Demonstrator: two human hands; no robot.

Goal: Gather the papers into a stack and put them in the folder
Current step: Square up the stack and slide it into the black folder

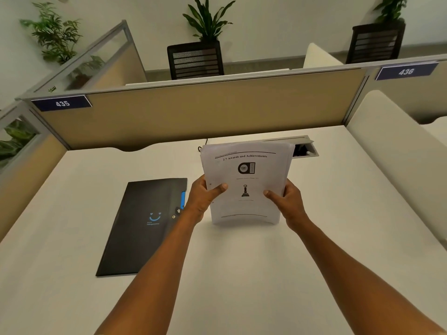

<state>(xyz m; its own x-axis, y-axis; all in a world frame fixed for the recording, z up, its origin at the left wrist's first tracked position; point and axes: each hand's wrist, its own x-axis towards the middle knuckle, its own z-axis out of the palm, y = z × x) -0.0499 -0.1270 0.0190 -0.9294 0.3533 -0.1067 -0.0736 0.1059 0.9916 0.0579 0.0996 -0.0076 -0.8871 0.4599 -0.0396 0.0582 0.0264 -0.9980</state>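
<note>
At frame centre my left hand (204, 194) and right hand (289, 201) pinch the paper stack (245, 182) upright by its side edges, bottom edge on the worktop (242, 274). Light, floppy, likely slippery sheets; the closed folder (145, 226) lies just left.

White papers (246, 182) printed with black text, a black heading, a dark round emblem and a small black trophy figure stand out against a cream-white desk (266, 274). A black folder (142, 226) carries a pale blue smile mark, blue lettering and a bright blue tab at its edge. The partition (193, 112) is tan with a grey frame, and its navy number signs (61, 103) bear white digits 435 and 436. Black mesh chairs (196, 60) and green leafy plants (208, 18) sit against an off-white wall.
</note>
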